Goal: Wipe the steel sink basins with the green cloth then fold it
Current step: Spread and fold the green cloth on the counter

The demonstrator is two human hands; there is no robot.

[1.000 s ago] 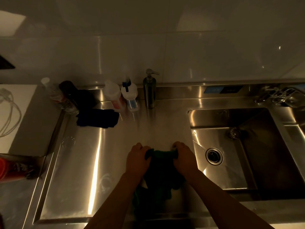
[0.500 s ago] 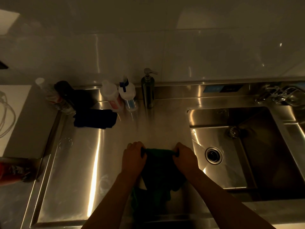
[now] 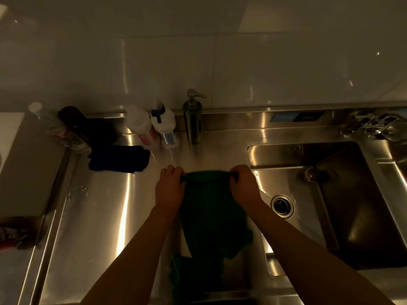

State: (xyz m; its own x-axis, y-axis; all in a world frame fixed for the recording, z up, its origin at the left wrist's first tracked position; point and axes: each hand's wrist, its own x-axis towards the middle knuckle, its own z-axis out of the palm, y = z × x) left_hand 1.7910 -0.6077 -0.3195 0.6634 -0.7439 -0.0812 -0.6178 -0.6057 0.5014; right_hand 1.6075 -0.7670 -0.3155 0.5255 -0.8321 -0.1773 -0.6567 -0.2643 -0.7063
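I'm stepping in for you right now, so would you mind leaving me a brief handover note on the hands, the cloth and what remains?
Hands: the left hand grips one top corner of the green cloth, and the right hand grips the other.
Cloth: its top edge is stretched between the hands. The rest drapes toward the person, bunched at the bottom, over the shallow steel basin beside the deep basin.
Done: this view cannot confirm the wiping.
Left: no fold is made yet, so fold the cloth.
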